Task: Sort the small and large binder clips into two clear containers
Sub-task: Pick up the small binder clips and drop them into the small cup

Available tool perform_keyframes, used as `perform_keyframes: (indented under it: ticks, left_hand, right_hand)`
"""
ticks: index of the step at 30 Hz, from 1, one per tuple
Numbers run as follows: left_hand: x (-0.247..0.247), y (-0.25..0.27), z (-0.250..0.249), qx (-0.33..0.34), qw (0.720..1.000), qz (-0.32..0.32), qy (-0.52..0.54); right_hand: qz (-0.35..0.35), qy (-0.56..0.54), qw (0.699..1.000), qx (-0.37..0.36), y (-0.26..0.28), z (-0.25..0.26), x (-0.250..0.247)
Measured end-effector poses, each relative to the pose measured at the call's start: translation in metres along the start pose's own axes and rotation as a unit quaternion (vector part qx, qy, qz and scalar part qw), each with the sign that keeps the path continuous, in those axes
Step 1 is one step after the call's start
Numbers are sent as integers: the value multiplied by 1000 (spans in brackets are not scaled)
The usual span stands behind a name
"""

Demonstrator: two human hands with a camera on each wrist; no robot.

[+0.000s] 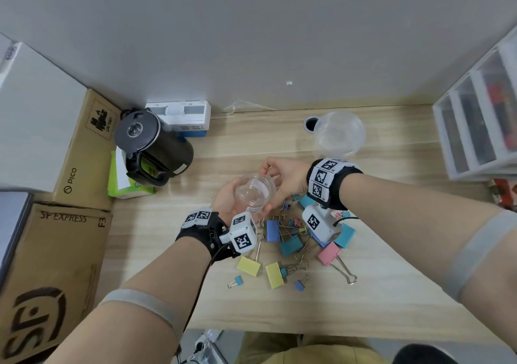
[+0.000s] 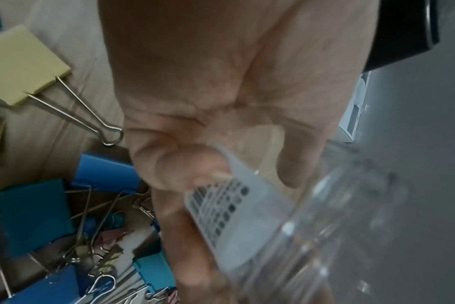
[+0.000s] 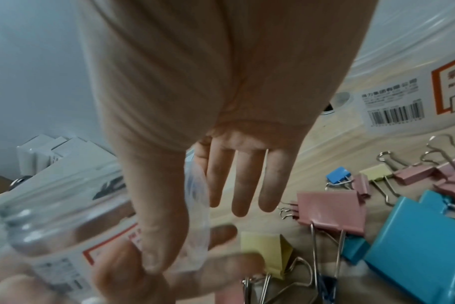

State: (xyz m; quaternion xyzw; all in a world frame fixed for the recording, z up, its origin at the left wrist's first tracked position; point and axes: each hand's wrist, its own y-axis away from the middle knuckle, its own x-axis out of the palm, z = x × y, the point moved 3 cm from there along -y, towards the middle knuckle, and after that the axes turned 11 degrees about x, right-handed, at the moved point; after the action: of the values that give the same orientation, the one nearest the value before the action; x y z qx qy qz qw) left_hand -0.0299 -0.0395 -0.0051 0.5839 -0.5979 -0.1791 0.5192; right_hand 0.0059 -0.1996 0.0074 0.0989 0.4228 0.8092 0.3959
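Observation:
My left hand [image 1: 226, 201] grips a small clear container [image 1: 253, 193] with a barcode label [image 2: 229, 222], held tilted above the wooden desk. My right hand [image 1: 282, 181] reaches across it, and its thumb [image 3: 166, 216] and a finger pinch the clear lid [image 3: 196, 216] at the container's mouth while the other fingers stay straight. A larger clear container [image 1: 338, 135] stands empty behind my right wrist. Several binder clips [image 1: 293, 240] lie piled below my hands: large yellow [image 1: 249, 265], pink [image 1: 328, 253] and teal ones, and small blue ones [image 1: 237, 280].
A black kettle [image 1: 152, 145] and a green tissue pack [image 1: 123, 179] stand at the left, with cardboard boxes [image 1: 47, 265] beyond them. A white drawer unit [image 1: 481, 123] fills the right edge. A cable hole [image 1: 311, 124] lies beside the large container.

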Motion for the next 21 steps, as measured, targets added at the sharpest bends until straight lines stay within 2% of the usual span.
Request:
perform_keyframes:
  ticks: [6, 9, 11, 13, 16, 19, 21]
  left_hand:
    - [-18, 6, 5, 35, 998, 43, 1]
    - [-38, 12, 7, 56, 998, 36, 11]
    - [-56, 20, 6, 78, 997, 24, 5]
    - [-76, 32, 6, 74, 997, 3, 8]
    - [-115, 46, 9, 84, 994, -62, 42]
    - [-156, 61, 22, 102, 979, -149, 90]
    - [-183, 69, 38, 113, 966, -180, 146]
  right_hand:
    - [19, 50, 998, -12, -7, 8, 24]
    - [30, 90, 995, 6, -12, 9, 38]
    - [11, 141, 990, 7, -16, 12, 49]
    - [2, 191, 982, 9, -20, 18, 64]
    - [22, 257, 966, 20, -27, 27, 94]
    - [36, 352, 935, -2, -31, 34, 133]
    - [58, 413, 909, -20, -33, 36, 164]
